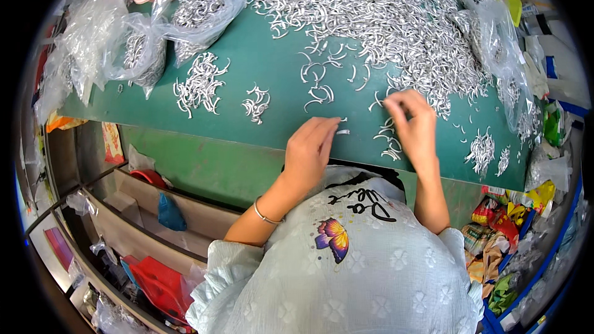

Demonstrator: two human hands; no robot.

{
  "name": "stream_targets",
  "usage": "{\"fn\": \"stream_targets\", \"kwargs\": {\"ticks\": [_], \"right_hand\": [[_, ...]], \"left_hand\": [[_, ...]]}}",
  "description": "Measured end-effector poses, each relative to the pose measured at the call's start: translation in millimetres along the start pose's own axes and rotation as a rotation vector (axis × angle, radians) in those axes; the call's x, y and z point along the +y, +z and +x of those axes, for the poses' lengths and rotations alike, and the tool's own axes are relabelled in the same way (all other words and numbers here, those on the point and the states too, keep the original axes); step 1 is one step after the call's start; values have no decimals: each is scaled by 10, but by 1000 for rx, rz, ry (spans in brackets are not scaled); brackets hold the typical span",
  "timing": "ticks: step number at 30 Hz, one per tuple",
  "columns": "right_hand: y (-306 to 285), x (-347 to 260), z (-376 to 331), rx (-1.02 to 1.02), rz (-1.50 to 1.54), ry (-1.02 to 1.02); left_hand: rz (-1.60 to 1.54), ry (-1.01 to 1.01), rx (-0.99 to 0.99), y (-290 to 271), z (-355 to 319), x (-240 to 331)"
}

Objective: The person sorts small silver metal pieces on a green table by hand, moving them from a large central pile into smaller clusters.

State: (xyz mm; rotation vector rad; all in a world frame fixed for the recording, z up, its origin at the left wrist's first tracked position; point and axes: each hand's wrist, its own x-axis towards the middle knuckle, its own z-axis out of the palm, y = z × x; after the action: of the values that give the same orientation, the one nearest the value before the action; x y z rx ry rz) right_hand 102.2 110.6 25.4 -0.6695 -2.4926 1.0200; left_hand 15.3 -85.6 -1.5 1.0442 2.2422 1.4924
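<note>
My left hand (310, 150) is over the near edge of the green table (281, 68), its fingers pressed together. A small curved silver piece (343, 120) shows at its fingertips, and another short piece (343, 132) is just beside them. To the right, my right hand (413, 125) has thumb and fingers bent together in a pinch, slightly blurred. Close to its fingertips is a curved silver piece (375, 101); whether the fingers grip one is hidden. Several loose curved pieces (388, 142) lie between the hands, and more (320, 94) are scattered beyond the left hand.
A large heap of silver pieces (383, 18) covers the far side. Small piles (203, 85) (255, 105) lie left, others (481, 151) right. Clear plastic bags (145, 55) of pieces stand far left; another bag (495, 43) is right. A drawer unit (204, 219) sits below left.
</note>
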Motion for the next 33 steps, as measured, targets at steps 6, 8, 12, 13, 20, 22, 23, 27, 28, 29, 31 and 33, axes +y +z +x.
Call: {"fn": "stream_targets", "kwargs": {"ticks": [6,8,12,13,20,22,23,27,28,29,31,33], "right_hand": [[0,314,37,-2,-273,-121],[-19,326,36,1,-242,-118],[-63,278,17,69,-233,-71],[-62,260,6,68,-240,-43],[329,-217,-93,-154,125,-128],[433,-346,-61,-175,141,-154],[472,-399,-29,-180,159,-164],[565,-399,9,-232,132,-219],[586,-397,7,-245,123,-230],[623,-411,-5,-250,117,-270],[715,-459,-31,-260,107,-350],[764,-471,-34,-248,120,-310]], "left_hand": [[164,-4,253,-123,71,-97],[188,22,155,-105,23,-61],[313,24,74,-43,13,-79],[319,26,88,-27,25,-88],[295,93,135,-38,-27,-155],[300,55,162,-91,-72,-155],[299,42,178,-133,-75,-143],[297,7,237,-175,-137,-166],[321,1,285,-194,-132,-189],[345,-4,333,-234,-119,-223],[364,-48,365,-317,-132,-266],[387,-11,343,-313,-132,-237]]}}
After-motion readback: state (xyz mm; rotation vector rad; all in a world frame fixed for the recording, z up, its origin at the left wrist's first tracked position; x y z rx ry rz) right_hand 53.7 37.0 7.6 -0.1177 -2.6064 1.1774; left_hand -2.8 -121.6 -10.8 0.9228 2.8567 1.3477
